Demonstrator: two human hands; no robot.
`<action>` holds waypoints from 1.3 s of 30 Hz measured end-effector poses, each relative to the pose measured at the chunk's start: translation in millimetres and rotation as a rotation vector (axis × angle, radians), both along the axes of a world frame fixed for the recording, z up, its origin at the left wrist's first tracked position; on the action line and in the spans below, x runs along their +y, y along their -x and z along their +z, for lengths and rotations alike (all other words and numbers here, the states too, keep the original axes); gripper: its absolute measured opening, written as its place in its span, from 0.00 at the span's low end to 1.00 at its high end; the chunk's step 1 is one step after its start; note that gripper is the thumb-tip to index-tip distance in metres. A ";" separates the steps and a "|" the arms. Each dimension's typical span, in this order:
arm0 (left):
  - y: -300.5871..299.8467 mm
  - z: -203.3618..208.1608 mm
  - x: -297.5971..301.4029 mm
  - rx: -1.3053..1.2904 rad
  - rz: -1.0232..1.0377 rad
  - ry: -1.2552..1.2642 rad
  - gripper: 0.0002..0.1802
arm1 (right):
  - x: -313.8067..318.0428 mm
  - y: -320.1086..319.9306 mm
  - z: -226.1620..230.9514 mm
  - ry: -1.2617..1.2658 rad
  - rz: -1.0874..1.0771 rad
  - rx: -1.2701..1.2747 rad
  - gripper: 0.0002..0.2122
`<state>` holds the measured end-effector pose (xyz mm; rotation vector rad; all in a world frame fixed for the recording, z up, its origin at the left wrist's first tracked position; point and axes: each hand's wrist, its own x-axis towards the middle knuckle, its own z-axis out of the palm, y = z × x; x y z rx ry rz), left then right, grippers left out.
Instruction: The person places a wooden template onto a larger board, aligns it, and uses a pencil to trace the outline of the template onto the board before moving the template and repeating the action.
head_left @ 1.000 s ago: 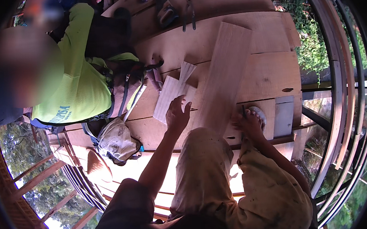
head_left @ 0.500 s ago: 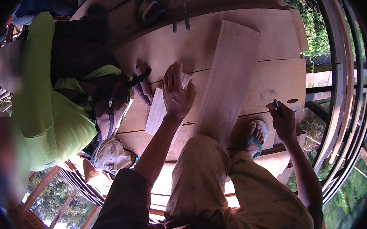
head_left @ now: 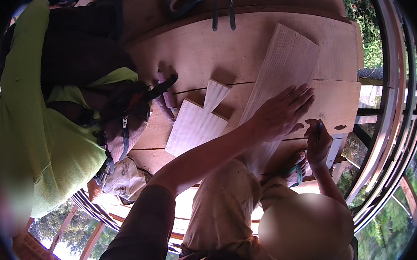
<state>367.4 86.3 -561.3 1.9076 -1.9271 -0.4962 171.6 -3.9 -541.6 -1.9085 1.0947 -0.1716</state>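
Observation:
My left hand (head_left: 284, 112) reaches across to the right over the long pale plank (head_left: 283, 59), its fingers stretched out and lying close together. Whether the palm touches the wood cannot be told. Just beside it, my right hand (head_left: 319, 146) is closed round a slim dark-blue pen (head_left: 320, 128), mostly hidden by the fingers. To the left lies a short wooden board (head_left: 196, 126) with a flared, dovetail-shaped tongue at its far end; no hand touches it. The near end of the plank rests by my bent knee.
A person in a green top (head_left: 65, 154) sits close on the left. Tool handles (head_left: 223, 10) and a saw handle (head_left: 182, 0) lie at the far side of the plank floor (head_left: 203, 48). Curved railings (head_left: 390, 98) bound the right. My sandalled foot (head_left: 298, 165) is near the plank.
My left hand has swung right from above the short board to the long plank, uncovering the board's flared tongue. My right hand keeps the pen. The view has shifted slightly.

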 end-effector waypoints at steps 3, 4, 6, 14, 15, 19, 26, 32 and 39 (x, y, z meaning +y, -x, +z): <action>-41.7 -27.0 -41.9 -0.147 -0.084 0.079 0.43 | -13.5 -9.3 -5.3 0.045 -0.049 0.000 0.10; -54.8 -34.3 -54.1 -0.181 -0.093 0.114 0.44 | -17.6 -8.1 -3.0 0.032 -0.070 -0.001 0.11; -76.2 -36.4 -69.6 -0.350 -0.009 0.112 0.43 | -21.6 -4.9 0.1 -0.006 -0.124 -0.012 0.12; -68.5 -39.4 -102.6 -0.492 -0.007 -0.003 0.41 | -6.8 33.1 2.9 -0.041 -0.237 -0.017 0.12; -66.1 -42.0 -91.8 -0.425 -0.180 0.025 0.40 | -5.0 38.8 4.0 -0.040 -0.224 -0.015 0.12; -138.9 -47.2 -111.0 -0.489 0.083 0.049 0.43 | -5.1 46.5 10.2 -0.030 -0.182 0.047 0.13; -153.1 -2.3 -46.2 0.303 0.599 0.276 0.35 | -9.9 45.0 7.7 -0.121 -0.245 -0.090 0.15; -74.1 17.5 142.3 -0.147 0.851 -0.074 0.45 | -9.4 27.3 5.3 -0.223 -0.156 -0.149 0.17; -14.6 15.3 245.0 -0.050 0.899 -0.691 0.85 | -4.7 31.6 -1.1 -0.215 -0.049 -0.080 0.19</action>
